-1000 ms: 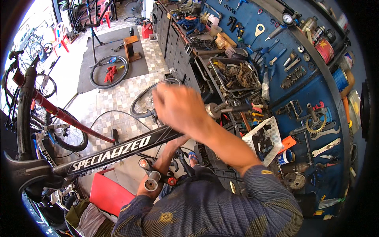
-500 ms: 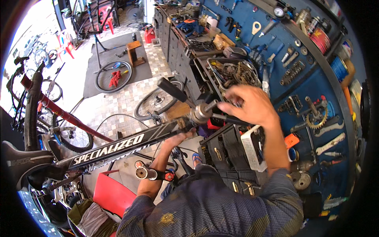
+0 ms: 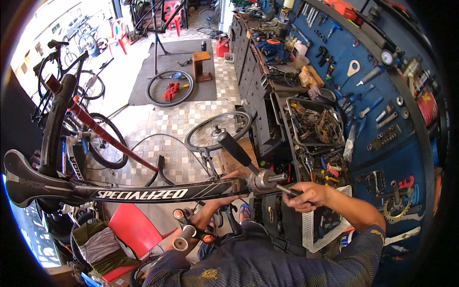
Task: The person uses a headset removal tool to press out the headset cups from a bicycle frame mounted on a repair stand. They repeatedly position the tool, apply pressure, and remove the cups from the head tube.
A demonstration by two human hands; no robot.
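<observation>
A black bicycle frame [image 3: 86,192] with white lettering lies level across the view, its saddle [image 3: 33,179] at the left end. At its right end sits a metal head tube tool [image 3: 262,182] with a threaded rod and two black handles. My right hand [image 3: 311,195] is closed round the near handle. The other handle [image 3: 235,149] points up and to the far left. My left hand [image 3: 233,195] grips the frame from below, just left of the tool; the tube partly hides its fingers. A silver tube with orange-ended fittings [image 3: 184,237] is beside my left forearm.
At right, a white perforated basket [image 3: 315,229] and a tray of greasy parts [image 3: 318,122] stand near a blue tool wall [image 3: 368,107]. A red chair [image 3: 136,225] is at lower left. Wheels [image 3: 217,131] and a wooden stand [image 3: 201,67] are on the floor ahead.
My right hand has come down and closed on the tool's near handle; before, it was raised beside the rod with fingers apart. The view has shifted, and the tool's handles have turned.
</observation>
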